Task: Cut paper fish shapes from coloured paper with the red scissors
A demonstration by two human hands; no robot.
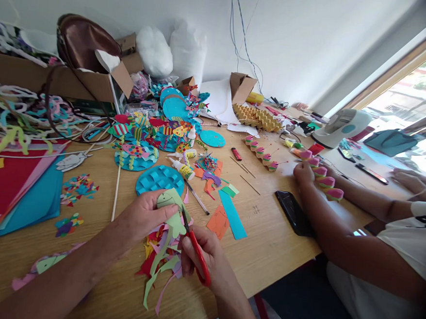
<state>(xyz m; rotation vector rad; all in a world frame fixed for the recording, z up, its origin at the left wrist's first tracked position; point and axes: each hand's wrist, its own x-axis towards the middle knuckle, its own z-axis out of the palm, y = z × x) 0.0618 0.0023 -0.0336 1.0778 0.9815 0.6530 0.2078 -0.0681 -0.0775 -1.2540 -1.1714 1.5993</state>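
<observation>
Between thumb and fingers, my left hand [151, 212] pinches a pale green paper cutout [172, 217] with lines drawn on it. My right hand [206, 254] grips red-handled scissors [199, 256], whose dark blades meet the green paper's right edge. Green strips hang below the cut. Under both hands lies a heap of paper scraps [150, 264] in red, yellow, pink and purple. Just beyond my left hand is a round blue disc with a woven paper pattern [160, 180]. A pen [197, 197] and an orange paper piece with drawn lines [218, 221] lie beyond the scissors.
Glue bottles [181, 168], a blue paper strip [233, 214] and colourful paper fish [138, 130] lie ahead. Coloured sheets [31, 205] are stacked at left. A black phone [294, 214] lies at right, near a co-worker's hands [304, 174] holding a pink-topped craft strip [321, 174].
</observation>
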